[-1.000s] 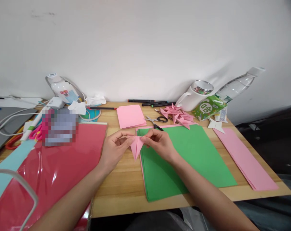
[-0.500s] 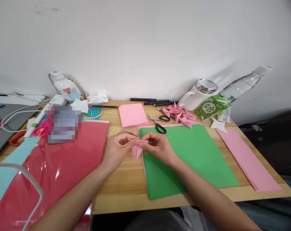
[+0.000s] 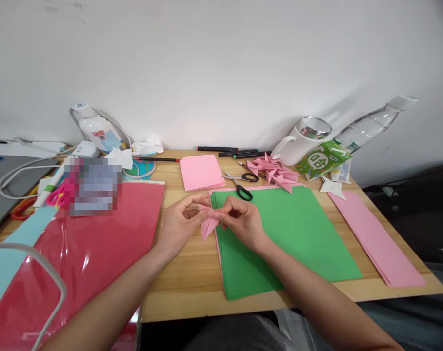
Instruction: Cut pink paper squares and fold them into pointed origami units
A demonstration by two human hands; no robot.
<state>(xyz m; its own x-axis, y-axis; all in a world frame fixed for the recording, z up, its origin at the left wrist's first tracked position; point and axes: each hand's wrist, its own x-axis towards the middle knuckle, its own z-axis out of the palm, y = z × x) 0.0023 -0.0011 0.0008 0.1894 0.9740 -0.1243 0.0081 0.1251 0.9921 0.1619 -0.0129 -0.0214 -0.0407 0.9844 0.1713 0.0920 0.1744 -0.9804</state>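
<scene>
Between my two hands is a small piece of folded pink paper point(image 3: 208, 227), its pointed end hanging down. My left hand point(image 3: 183, 222) pinches it from the left with thumb and fingers. From the right, my right hand point(image 3: 243, 219) pinches its upper edge, thumb near the other thumb. The fingers cover part of the folds. Both hands are above the left edge of a stack of green paper point(image 3: 291, 239). Just beyond them lie black-handled scissors point(image 3: 243, 185), partly spread, and a stack of square pink paper point(image 3: 201, 172).
Folded pink paper pieces point(image 3: 274, 170) are heaped behind the green sheets, near a white mug point(image 3: 305, 139), a green packet point(image 3: 322, 161) and a clear bottle point(image 3: 371, 124). Pink strips point(image 3: 378, 239) lie at right. A red plastic-covered pack point(image 3: 108, 248) and a white cable point(image 3: 56, 278) are at left.
The folded pink paper has turned slightly in my hands, its tip shifting a little left and up. My right fingers have curled tighter on its upper edge.
</scene>
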